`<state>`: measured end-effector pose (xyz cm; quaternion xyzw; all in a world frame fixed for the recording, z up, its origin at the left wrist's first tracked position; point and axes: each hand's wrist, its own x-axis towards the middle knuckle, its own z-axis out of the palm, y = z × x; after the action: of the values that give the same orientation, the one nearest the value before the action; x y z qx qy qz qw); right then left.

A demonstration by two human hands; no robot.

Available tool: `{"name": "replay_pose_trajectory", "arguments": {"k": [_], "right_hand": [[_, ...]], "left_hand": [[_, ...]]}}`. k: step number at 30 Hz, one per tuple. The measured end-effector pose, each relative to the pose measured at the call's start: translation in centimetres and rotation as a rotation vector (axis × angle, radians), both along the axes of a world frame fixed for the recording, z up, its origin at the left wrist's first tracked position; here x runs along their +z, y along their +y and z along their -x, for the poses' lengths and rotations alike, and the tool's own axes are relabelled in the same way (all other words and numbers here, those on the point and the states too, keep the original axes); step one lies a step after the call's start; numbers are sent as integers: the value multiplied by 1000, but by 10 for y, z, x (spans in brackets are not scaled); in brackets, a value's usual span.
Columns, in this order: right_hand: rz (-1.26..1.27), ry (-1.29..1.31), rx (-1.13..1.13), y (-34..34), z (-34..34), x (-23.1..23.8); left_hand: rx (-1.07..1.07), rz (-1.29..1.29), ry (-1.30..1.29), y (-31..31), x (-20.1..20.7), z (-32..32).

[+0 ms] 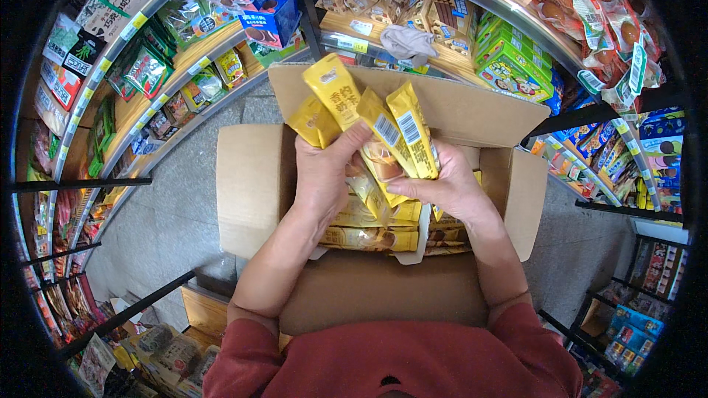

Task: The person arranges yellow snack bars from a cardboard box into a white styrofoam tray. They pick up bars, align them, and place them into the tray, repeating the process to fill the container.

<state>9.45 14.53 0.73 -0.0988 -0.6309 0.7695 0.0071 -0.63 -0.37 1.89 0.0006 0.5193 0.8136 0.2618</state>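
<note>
Several long yellow snack packets (333, 90) are fanned out between my two hands, above an open cardboard box (251, 184). My left hand (322, 177) is closed on the packets at the left, with its thumb pressed across them. My right hand (451, 183) grips the lower right ends, its thumb lying across the front. Two of the packets on the right show barcodes. Below, more yellow snack packets (354, 239) lie in rows inside the box. My hands hide part of the box's contents.
Curved shelves of bagged snacks (147, 68) run along the left. Blue boxes (258, 0) stand at upper left, green boxes (512, 66) at upper right. A grey cloth (409, 42) rests on the far shelf. Red-topped bags (605, 15) hang near the right. Grey floor (177, 214) surrounds the box.
</note>
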Motion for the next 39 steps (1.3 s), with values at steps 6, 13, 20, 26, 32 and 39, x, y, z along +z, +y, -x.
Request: {"name": "replay_pose_trajectory", "arguments": {"k": [6,13,20,26,32,39], "right_hand": [[-53,-165,-156,13,2,22],[-110,-147,-20,36,-13,11],[-70,-111,-9,48,-31,11],[-78,-97,32,56,-35,11],[-330,-130,272,41,-30,10],[-880,-104,361,-2,-16,12]], "left_hand": [[253,13,18,-1,8,5],[337,-14,34,-24,-2,32],[241,-537,36,-58,-2,58],[94,-1352,-307,-89,2,72],[13,-1306,-298,-83,-6,71],[41,-1255,-313,-69,-10,63]]}}
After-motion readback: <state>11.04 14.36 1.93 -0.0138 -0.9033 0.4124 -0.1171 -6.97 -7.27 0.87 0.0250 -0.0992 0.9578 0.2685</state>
